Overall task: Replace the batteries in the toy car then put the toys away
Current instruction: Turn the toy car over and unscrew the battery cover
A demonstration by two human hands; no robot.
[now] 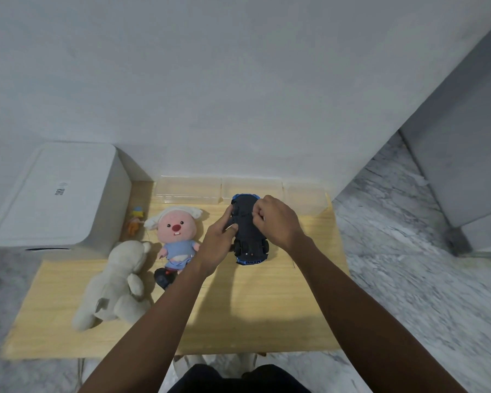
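A blue toy car point(248, 236) lies upside down on the wooden table point(253, 313), its dark underside facing up. My left hand point(217, 245) grips the car's left side. My right hand point(278, 219) rests on the underside with fingertips pinched near the middle of the chassis; what they pinch is hidden. A pink plush doll with a white hat and blue clothes point(177, 231) lies left of the car. A cream plush animal point(116, 285) lies further left. A dark remote control point(163, 276) sits below the pink doll, partly hidden by my left forearm.
Three clear plastic containers point(189, 190) line the table's back edge against the wall. A white lidded box point(57, 197) stands at the back left, with a small orange and yellow figure point(135, 221) beside it. Marble floor surrounds the table.
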